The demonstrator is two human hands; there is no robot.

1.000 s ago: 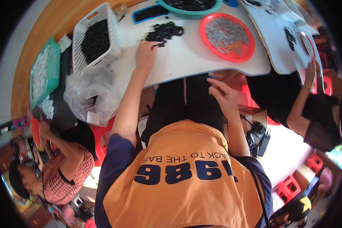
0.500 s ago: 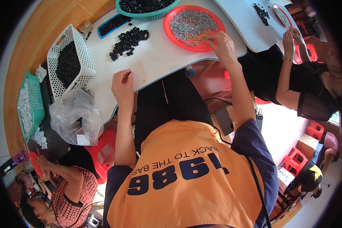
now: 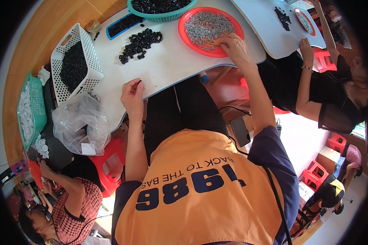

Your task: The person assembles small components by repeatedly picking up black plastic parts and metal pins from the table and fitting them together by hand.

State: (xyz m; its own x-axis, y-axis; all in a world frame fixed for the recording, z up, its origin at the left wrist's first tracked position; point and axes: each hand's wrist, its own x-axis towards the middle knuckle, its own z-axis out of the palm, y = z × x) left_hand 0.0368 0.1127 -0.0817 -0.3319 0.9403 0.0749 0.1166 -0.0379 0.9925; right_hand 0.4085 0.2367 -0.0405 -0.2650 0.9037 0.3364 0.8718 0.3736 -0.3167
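My left hand [image 3: 133,94] is closed above the front edge of the white table [image 3: 167,67]. A small black plastic piece shows dark at its fingertips. My right hand [image 3: 235,50] reaches over the near right rim of a red plate [image 3: 187,42]. Its fingers are bunched together at the small silvery metal pieces [image 3: 206,28] in the plate, and what they pinch is too small to make out. A loose pile of small black plastic pieces [image 3: 140,44] lies on the tabletop beyond my left hand.
At the back stand a green basket [image 3: 163,17] and a blue tray [image 3: 111,34], both with black pieces. A white perforated basket [image 3: 95,69] and a clear plastic bag [image 3: 79,122] are at left. Co-workers sit on both sides; one's hand [image 3: 306,50] rests by the adjoining table [image 3: 270,34].
My right hand has moved lower into the red plate, its fingers now at the metal pieces. My left hand stays closed near the table edge. The right-hand co-worker's arms have moved apart.
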